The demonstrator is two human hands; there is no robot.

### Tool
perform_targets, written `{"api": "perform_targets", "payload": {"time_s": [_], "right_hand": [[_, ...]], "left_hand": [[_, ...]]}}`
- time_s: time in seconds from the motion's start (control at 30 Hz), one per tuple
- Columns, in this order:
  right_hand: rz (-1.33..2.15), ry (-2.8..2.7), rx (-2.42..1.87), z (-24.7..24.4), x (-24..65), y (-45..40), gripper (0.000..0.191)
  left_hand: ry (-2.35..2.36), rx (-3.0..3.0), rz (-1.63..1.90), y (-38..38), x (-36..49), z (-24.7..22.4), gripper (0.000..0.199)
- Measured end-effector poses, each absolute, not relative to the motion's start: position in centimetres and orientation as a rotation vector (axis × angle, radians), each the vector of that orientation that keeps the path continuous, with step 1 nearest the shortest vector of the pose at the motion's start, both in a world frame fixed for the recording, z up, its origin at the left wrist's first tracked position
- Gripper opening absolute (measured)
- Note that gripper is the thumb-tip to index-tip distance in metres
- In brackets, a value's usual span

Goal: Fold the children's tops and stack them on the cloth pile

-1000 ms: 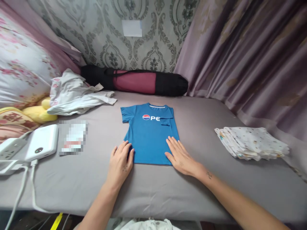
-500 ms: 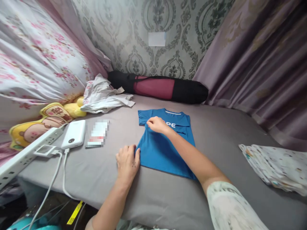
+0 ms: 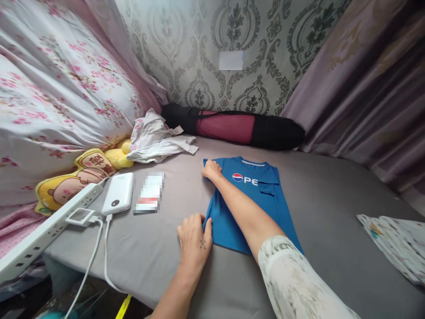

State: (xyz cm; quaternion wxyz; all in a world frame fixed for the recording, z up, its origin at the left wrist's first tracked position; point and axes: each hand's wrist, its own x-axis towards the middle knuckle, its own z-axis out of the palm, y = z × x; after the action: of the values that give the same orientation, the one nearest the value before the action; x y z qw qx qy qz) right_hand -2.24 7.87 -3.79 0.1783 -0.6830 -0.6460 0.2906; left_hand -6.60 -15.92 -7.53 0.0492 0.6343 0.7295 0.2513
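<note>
A blue T-shirt (image 3: 232,212) lies front up on the grey bed sheet, with a round red, white and blue logo and white letters on its chest. Its sleeve on the right is folded in over the chest, covering part of the lettering. My right hand (image 3: 212,170) is closed on the left-side sleeve, fingers bunched together. At the lower left side edge of the T-shirt, my left hand (image 3: 195,239) rests on the sheet, thumb and fingers closed on the cloth. My right forearm crosses over the shirt and hides part of its lower half.
Left of the shirt are a blurred-out packet (image 3: 149,193), a white power bank (image 3: 118,193) with a cable, and a power strip (image 3: 49,232). White clothing (image 3: 159,137) and a yellow plush (image 3: 69,188) lie behind. A black-and-maroon bag (image 3: 229,126) lines the wall; folded patterned cloth (image 3: 395,241) sits right.
My right hand has moved from the shirt's chest to the sleeve on the left, uncovering the round logo. The lifted front cloth now lies flatter. My left hand stays at the side edge.
</note>
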Motion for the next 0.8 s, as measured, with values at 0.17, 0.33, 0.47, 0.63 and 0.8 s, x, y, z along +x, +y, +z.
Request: {"api": "perform_targets", "payload": {"time_s": [0.17, 0.33, 0.47, 0.63, 0.8], "right_hand": [[0.981, -1.626, -1.822, -4.2, -1.1, 8.8, 0.022], [1.21, -1.325, -1.662, -3.8, 1.4, 9.4, 0.015], [1.332, -1.064, -1.502, -2.7, 4.7, 9.2, 0.017], [1.412, -0.865, -1.378, -2.0, 9.0, 8.2, 0.017], [1.433, -0.778, -1.372, -2.4, 12.0, 7.1, 0.017]], "left_hand": [[2.158, 1.907, 0.871, -15.9, -6.5, -7.4, 0.018], [2.072, 1.85, 0.894, -16.0, -6.1, -6.9, 0.011], [1.936, 1.946, 0.958, -16.4, -5.5, -6.7, 0.011], [1.726, 2.154, 0.947, -17.0, -4.6, -6.6, 0.021], [1.624, 2.253, 0.954, -17.1, -4.0, -6.6, 0.024]]}}
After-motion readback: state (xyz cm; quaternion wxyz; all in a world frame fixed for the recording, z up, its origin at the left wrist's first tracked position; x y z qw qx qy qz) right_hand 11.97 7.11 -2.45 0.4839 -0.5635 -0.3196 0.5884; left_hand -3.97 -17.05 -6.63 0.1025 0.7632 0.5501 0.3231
